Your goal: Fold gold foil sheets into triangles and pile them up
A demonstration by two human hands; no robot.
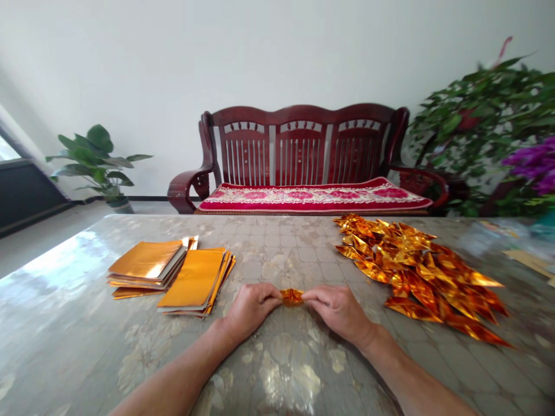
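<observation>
Between my two hands, just above or on the table, is a small folded gold foil paper point(292, 296). My left hand point(254, 309) pinches its left end, and my right hand point(340, 312) pinches the right end. The fingers of both hands are closed, so the tips of the foil are hidden. Left of my hands lie two stacks of flat gold foil sheets, a farther stack point(145, 260) and a nearer stack point(195, 280). On the right spreads a heap of folded, pointed gold foil pieces point(416, 271).
A patterned, glossy cover lies over the table point(277, 370). Clear plastic wrapping point(494, 236) and a tan flat piece point(531, 263) are at the right edge. Beyond the table stands a dark red wooden bench point(299, 153), with potted plants point(97, 162) and purple flowers point(535, 164) at the sides.
</observation>
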